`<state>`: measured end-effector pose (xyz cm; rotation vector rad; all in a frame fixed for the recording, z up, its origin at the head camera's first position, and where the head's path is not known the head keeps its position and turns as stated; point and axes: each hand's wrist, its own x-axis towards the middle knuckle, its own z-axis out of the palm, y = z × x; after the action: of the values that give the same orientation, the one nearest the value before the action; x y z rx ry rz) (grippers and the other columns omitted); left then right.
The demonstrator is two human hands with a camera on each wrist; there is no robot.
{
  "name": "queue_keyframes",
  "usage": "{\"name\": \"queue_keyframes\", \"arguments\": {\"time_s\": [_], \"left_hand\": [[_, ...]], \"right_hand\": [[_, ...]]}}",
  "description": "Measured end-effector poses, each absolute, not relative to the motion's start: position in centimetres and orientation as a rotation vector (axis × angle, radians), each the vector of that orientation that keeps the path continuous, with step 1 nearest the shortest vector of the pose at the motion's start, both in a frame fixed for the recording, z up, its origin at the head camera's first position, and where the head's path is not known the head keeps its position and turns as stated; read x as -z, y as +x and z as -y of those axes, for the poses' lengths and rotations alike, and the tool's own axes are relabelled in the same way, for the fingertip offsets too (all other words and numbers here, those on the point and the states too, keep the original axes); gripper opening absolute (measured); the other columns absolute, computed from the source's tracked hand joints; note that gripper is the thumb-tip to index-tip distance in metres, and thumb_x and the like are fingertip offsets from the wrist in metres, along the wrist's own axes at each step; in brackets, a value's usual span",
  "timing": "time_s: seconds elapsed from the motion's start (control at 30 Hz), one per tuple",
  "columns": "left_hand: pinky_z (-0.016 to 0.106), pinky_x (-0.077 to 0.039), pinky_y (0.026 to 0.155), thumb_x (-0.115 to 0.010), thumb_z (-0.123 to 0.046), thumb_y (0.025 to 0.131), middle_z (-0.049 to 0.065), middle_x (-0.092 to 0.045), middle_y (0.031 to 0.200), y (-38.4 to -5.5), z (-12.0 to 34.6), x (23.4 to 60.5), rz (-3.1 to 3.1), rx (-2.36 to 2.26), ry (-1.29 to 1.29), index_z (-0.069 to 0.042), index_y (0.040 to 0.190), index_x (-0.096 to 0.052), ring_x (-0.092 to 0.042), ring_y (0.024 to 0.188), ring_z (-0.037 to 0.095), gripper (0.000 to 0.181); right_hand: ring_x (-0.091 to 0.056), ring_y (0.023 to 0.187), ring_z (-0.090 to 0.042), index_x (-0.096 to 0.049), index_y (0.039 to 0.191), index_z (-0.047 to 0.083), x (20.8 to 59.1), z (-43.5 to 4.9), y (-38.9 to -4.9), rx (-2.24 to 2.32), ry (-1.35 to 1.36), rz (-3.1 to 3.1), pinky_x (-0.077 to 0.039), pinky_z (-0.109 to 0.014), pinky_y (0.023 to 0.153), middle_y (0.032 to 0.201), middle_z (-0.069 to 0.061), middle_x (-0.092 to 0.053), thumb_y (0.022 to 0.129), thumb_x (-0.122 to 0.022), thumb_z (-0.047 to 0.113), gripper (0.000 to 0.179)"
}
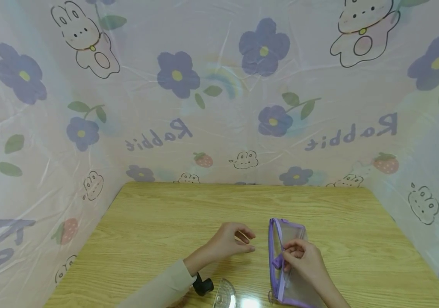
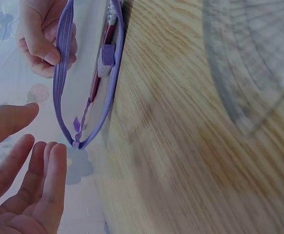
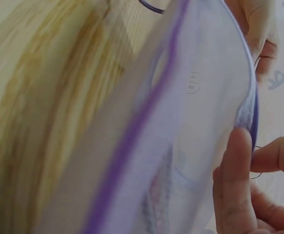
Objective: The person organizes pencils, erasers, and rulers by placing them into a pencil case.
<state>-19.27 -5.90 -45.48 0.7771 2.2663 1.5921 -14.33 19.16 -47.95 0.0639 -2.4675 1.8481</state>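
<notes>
A clear pencil pouch (image 1: 294, 232) with purple zipper edging lies on the table, its mouth spread apart. My right hand (image 1: 308, 262) pinches one zipper edge between thumb and fingers, as the right wrist view shows of the pouch's edge (image 3: 246, 114). Left of the pouch, my left hand (image 1: 228, 243) hovers with thumb and fingers apart, holding nothing. Inside the pouch, the left wrist view shows a purple-and-white block (image 2: 106, 59) and a slim dark red stick (image 2: 96, 80), whose kind I cannot tell.
A transparent protractor (image 1: 225, 295) lies near the table's front edge. Beside it, partly behind the left sleeve (image 1: 161, 286), is a black object (image 1: 203, 286) of unclear kind. A printed curtain (image 1: 219, 111) encloses the wooden table (image 1: 157, 222) at the back and sides.
</notes>
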Motion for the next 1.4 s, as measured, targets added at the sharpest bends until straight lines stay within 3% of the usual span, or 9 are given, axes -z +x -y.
{"name": "queue_keyframes", "arguments": {"time_s": [0.23,0.4,0.57,0.8,1.17,1.4], "left_hand": [[0.022,-0.058,0.077,-0.081,-0.007,0.085,0.002,-0.068,0.107,-19.0,7.0,45.2,-2.275,-1.604,0.741,-0.009,0.105,-0.072,-0.066,0.092,0.015,0.022],[0.022,-0.058,0.077,-0.080,-0.006,0.085,0.002,-0.068,0.108,-18.8,7.7,45.3,-2.300,-1.614,0.734,-0.009,0.106,-0.072,-0.067,0.096,0.026,0.023],[0.021,-0.057,0.077,-0.081,-0.010,0.085,0.001,-0.068,0.107,-18.3,8.8,45.1,-2.336,-1.608,0.716,-0.011,0.106,-0.072,-0.067,0.096,0.026,0.023],[0.022,-0.057,0.079,-0.082,-0.014,0.085,0.014,-0.067,0.110,-17.8,10.3,45.3,-2.382,-1.622,0.688,-0.011,0.107,-0.071,-0.066,0.098,0.032,0.024],[0.035,-0.057,0.086,-0.082,-0.019,0.086,0.013,-0.068,0.110,-17.1,12.3,45.8,-2.455,-1.647,0.624,-0.009,0.109,-0.072,-0.063,0.101,0.035,0.028],[0.033,-0.058,0.085,-0.081,-0.018,0.086,0.012,-0.068,0.112,-16.2,13.8,45.8,-2.498,-1.671,0.600,-0.007,0.111,-0.070,-0.064,0.100,0.034,0.030]], "right_hand": [[-0.062,0.048,-0.020,-0.065,0.095,-0.012,47.9,-19.2,-14.2,-1.852,0.053,2.480,-0.057,-0.031,0.050,0.076,-0.010,-0.065,0.080,-0.069,-0.013,0.015],[-0.062,0.048,-0.020,-0.066,0.095,-0.012,47.8,-19.2,-14.2,-1.842,0.069,2.492,-0.057,-0.030,0.050,0.076,-0.010,-0.065,0.081,-0.069,-0.012,0.015],[-0.062,0.049,-0.020,-0.065,0.095,-0.012,47.8,-19.2,-14.2,-1.847,0.103,2.483,-0.057,-0.031,0.049,0.076,-0.012,-0.065,0.080,-0.068,-0.013,0.015],[-0.063,0.049,-0.020,-0.065,0.094,-0.012,48.0,-19.3,-14.4,-1.821,0.110,2.503,-0.057,-0.030,0.050,0.076,-0.012,-0.064,0.081,-0.067,-0.012,0.014],[-0.063,0.050,-0.020,-0.064,0.096,-0.012,48.0,-19.5,-14.4,-1.850,0.107,2.501,-0.057,-0.030,0.050,0.078,-0.014,-0.065,0.082,-0.068,-0.011,0.015],[-0.063,0.050,-0.020,-0.064,0.096,-0.013,48.1,-19.5,-14.3,-1.858,0.105,2.494,-0.057,-0.031,0.050,0.077,-0.014,-0.064,0.081,-0.067,-0.012,0.015]]}}
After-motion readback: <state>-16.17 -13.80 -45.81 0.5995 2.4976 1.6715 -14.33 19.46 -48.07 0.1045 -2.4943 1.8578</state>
